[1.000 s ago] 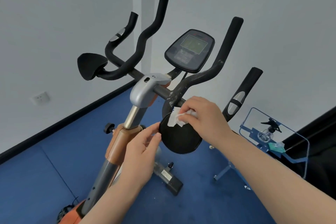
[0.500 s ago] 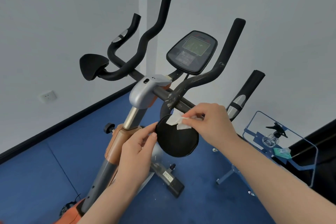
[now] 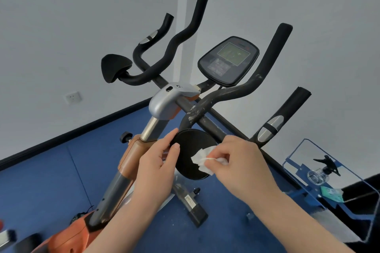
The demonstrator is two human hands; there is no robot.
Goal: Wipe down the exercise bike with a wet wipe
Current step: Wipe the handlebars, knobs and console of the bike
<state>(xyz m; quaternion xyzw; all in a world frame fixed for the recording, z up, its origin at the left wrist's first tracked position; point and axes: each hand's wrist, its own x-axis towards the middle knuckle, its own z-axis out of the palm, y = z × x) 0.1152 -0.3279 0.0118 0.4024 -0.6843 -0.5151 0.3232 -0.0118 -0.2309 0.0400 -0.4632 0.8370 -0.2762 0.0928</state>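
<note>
the limp, light wipe [image 3: 202, 159], pinched in the curled fingers of the right hand [image 3: 239, 162], is pressed on the round black pad [image 3: 190, 150] of the bike [image 3: 164, 104], whose rim is steadied by the left hand [image 3: 158, 165] with fingers nearly straight.

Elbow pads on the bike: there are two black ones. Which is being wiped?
The near round pad: the right hand presses the wipe on it. The far pad is untouched.
</note>
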